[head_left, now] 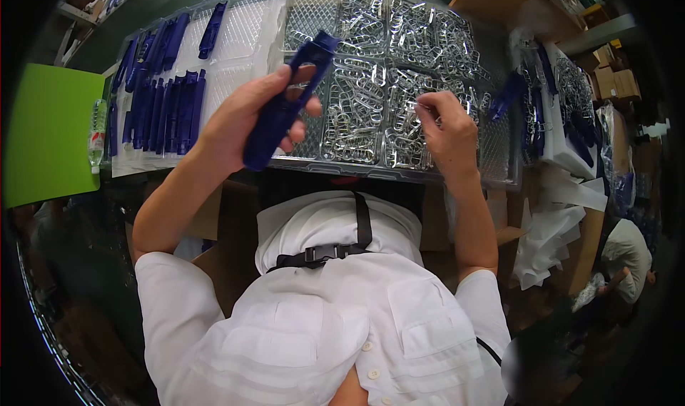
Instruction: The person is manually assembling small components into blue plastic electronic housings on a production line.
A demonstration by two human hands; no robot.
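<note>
My left hand (246,110) is closed around a long, dark blue plastic part (275,120) with openings along it, tilted above the left end of the clear compartment tray (314,165). Several compartments are filled with shiny metal wire clips (354,120) bent into loops. Over the right compartments, my right hand (451,124) has thumb and forefinger pinched together at the heaped clips. Whatever lies between those fingertips is too small to make out. More blue plastic parts (187,113) lie in rows in a white tray (239,35) on the left.
A bright green board (50,135) and a clear bottle (97,138) are at the far left. Another blue part (506,95) lies right of the clips, near bagged parts (535,99). Cardboard boxes (615,74) and a seated person (628,256) are farther right.
</note>
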